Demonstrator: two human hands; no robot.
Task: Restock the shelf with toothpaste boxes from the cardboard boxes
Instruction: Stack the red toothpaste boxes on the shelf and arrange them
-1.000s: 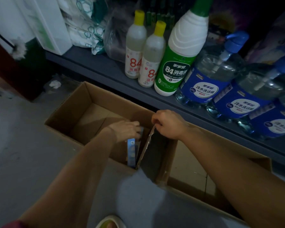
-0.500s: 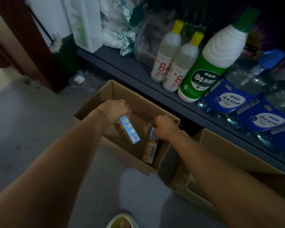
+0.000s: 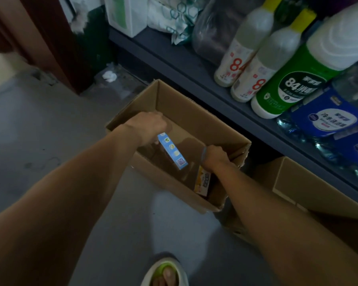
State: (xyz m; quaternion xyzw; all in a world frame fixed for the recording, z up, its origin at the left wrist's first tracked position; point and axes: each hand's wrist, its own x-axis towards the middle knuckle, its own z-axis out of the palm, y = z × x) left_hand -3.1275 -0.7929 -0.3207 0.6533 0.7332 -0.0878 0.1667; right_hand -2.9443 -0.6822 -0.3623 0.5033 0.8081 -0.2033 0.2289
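Left hand point(image 3: 149, 125) pinching slim blue toothpaste carton point(image 3: 172, 150); right hand point(image 3: 215, 156) gripping yellow carton point(image 3: 203, 180) inside brown cardboard box point(image 3: 194, 112). Possible snag on box wall.

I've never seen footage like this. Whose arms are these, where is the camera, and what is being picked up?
There is no machine here: a person wears a wide-angle camera on the head, so you look down along both bare arms. The left hand grips a blue toothpaste box over an open cardboard box on the grey floor. The right hand holds a yellow toothpaste box inside the same cardboard box. A second cardboard box sits to the right. Behind runs a dark shelf with yellow-capped bottles, a green-and-white bottle and blue-labelled bottles. The sandalled foot at the bottom is the person's own.
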